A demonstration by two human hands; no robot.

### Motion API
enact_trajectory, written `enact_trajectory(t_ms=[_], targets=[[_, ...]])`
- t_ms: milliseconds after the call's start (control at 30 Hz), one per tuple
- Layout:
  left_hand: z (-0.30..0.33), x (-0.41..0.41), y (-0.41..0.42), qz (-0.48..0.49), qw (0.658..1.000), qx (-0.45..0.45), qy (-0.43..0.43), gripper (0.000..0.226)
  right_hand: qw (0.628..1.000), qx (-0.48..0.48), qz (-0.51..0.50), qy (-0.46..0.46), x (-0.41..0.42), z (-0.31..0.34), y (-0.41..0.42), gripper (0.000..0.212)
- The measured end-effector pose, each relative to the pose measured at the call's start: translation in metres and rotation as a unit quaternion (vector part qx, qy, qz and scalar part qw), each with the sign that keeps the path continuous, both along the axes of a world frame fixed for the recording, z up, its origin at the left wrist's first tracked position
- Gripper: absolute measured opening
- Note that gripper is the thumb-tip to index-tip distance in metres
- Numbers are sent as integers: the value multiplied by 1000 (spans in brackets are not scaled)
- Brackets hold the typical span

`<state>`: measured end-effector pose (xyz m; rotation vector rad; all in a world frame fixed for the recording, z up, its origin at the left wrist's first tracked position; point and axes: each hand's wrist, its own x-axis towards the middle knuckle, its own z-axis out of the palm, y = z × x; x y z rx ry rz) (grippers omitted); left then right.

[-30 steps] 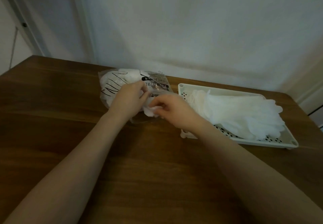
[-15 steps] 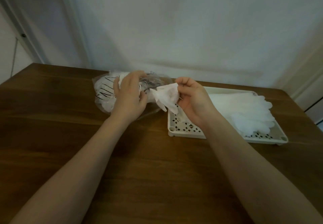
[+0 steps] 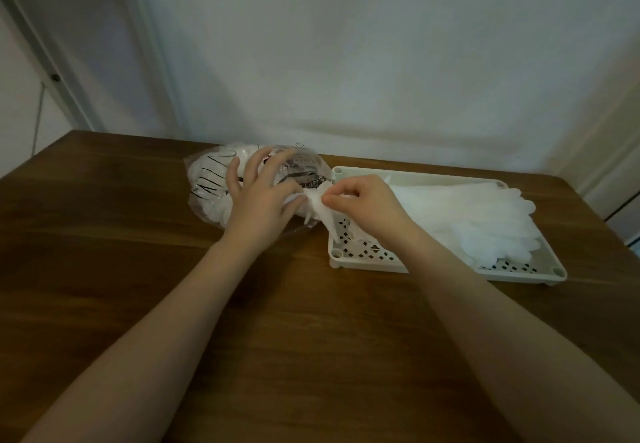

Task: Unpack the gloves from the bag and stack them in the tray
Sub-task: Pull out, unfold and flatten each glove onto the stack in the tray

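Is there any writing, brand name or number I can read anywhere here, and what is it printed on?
Nothing here reads clearly.
Clear plastic bag: a dark printed label strip with light lettering, too blurred to read.
Same bag: black line drawing, strokes only, no letters I can make out.
White tray, gloves in the tray and wooden table: no text visible.

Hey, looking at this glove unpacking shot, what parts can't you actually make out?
Head view only:
- Print on the bag: blurred, partly covered by the left hand.
- How many gloves remain inside: crumpled plastic hides them.
- Count of the gloves in the tray: the white stack merges together.
- The near tray wall's middle: behind the right forearm.
- Right hand fingertips: curled under, pinching a glove.
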<state>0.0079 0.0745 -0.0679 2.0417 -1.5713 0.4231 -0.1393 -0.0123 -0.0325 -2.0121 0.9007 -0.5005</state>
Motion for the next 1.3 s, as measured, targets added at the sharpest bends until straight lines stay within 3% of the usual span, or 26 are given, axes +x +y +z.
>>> enact_trajectory(t_ms=[133, 267, 333, 433, 600, 633, 800, 900, 1000, 1067, 1133, 1300], targets=[[2, 1, 4, -10, 998, -61, 12, 33, 965, -229, -21, 123, 8, 0, 5, 28], [2, 1, 6, -32, 997, -73, 17, 37, 944, -281, -19, 170, 17, -2, 13, 30], [0, 3, 8, -37, 995, -87, 15, 34, 965, -235, -9, 119, 19, -2, 15, 25], [-4, 9, 12, -37, 995, -95, 21, 34, 997, -78, -3, 11, 16, 2, 14, 23], [1, 5, 14, -27, 986, -160, 45, 30, 990, 132, -20, -35, 15, 5, 15, 19], [4, 2, 14, -17, 983, -172, 63, 31, 990, 138, -20, -29, 16, 4, 16, 19], [26, -10, 13, -19, 982, -175, 71, 24, 996, -37, 74, -28, 20, 0, 25, 23], [27, -20, 14, -6, 975, -184, 127, 12, 998, -7, 32, -53, 21, 2, 24, 30], [14, -22, 16, -30, 972, -227, -49, 8, 986, 117, -20, -116, 20, 7, 22, 26], [3, -21, 17, -83, 973, -176, -126, 7, 966, 213, -45, -137, 18, 11, 19, 19], [-3, -22, 17, -119, 980, -93, -130, 13, 947, 273, -57, -161, 17, 11, 16, 15], [-16, -16, 12, -66, 991, 51, -104, 20, 934, 271, -99, -211, 8, 11, 8, 20]])
